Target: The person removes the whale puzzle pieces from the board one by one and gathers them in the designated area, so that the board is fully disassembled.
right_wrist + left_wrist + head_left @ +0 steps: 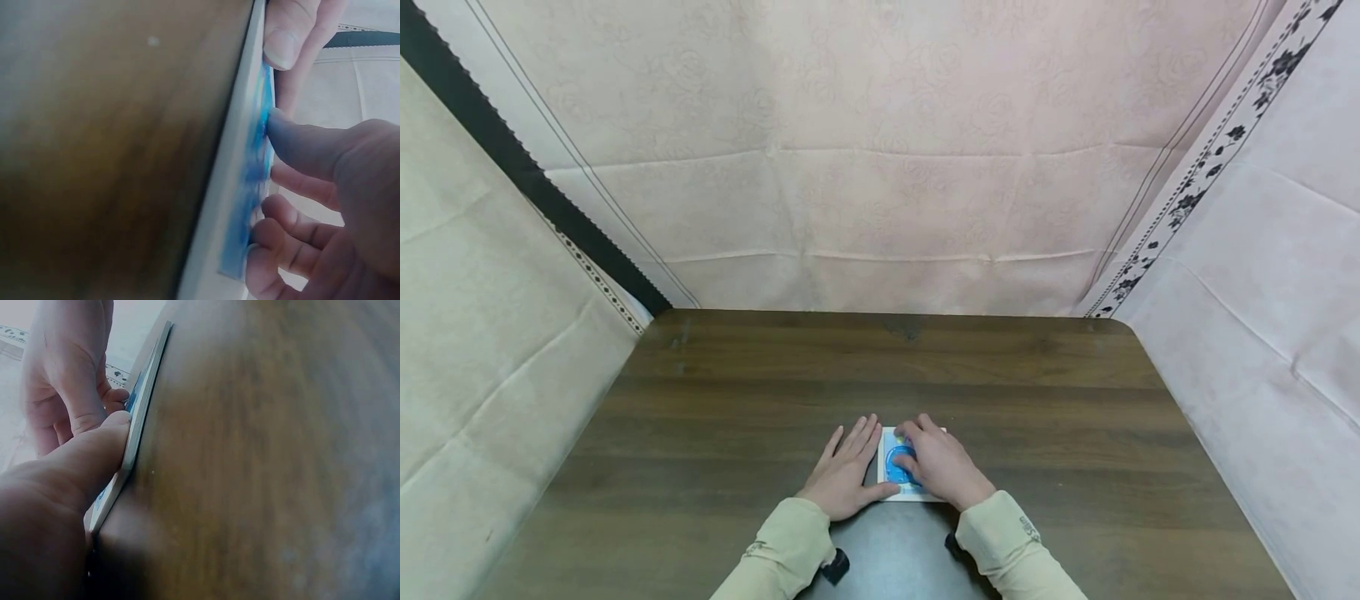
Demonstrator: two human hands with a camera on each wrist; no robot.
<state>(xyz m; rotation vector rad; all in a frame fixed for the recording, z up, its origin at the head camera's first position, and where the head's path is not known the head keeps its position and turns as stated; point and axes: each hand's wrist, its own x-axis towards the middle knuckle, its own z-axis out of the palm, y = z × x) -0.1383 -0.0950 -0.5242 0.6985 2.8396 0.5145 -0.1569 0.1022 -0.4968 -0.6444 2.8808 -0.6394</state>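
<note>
A thin, flat rectangular board (930,497) with white edges and a blue picture lies on the wooden table. My left hand (847,479) is along its left side, fingers straight, with the thumb resting on the near left corner. In the left wrist view that thumb (94,450) touches the board's edge. My right hand (946,462) is over the board's right part, its fingers bent down onto the blue surface. In the right wrist view the thumb (306,144) and bent fingertips touch the picture (240,225). Whether a loose piece is between them is hidden.
The brown wood-grain table (737,425) stretches away on both sides and beyond the board. A grey patch (891,550) lies nearest the body. Pale patterned cloths (880,167) hang behind and at both sides of the table.
</note>
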